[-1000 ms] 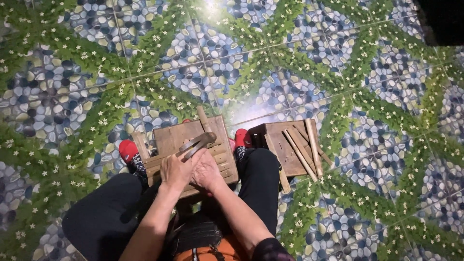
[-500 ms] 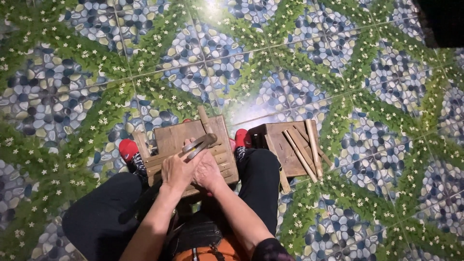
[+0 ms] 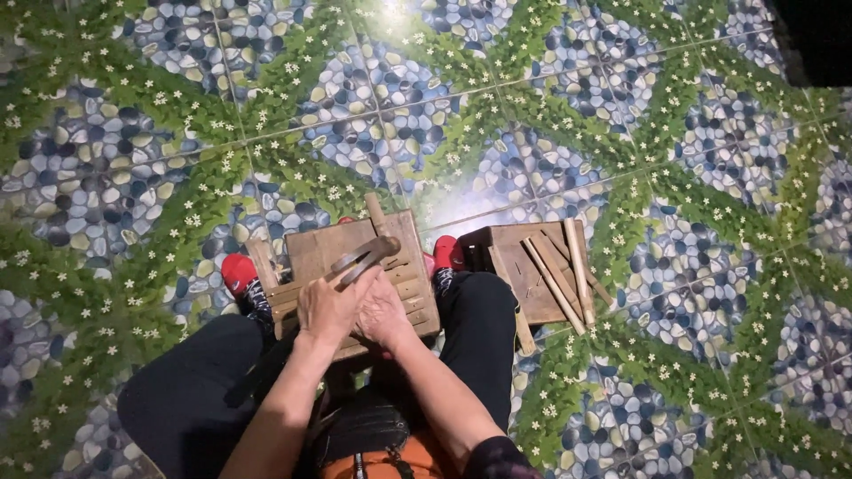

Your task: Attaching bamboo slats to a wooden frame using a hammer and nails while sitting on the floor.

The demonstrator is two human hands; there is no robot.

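I sit with my legs apart over a tiled floor [image 3: 621,106] patterned with blue pebbles and green leaves. Between my knees rests a wooden board [image 3: 328,248], tilted toward me, and both my hands meet on it. My left hand [image 3: 330,309] and right hand [image 3: 383,312] lie side by side, touching, fingers curled and pressed together around the grips of a pair of metal tongs [image 3: 366,255]. The tongs' dark arms reach away from my knuckles across the board, tips close together; I cannot tell whether they pinch anything. To my right, beside my knee, sits a wooden box [image 3: 515,266] with several wooden sticks [image 3: 559,270] lying across it. My red shoes [image 3: 238,271] flank the board.
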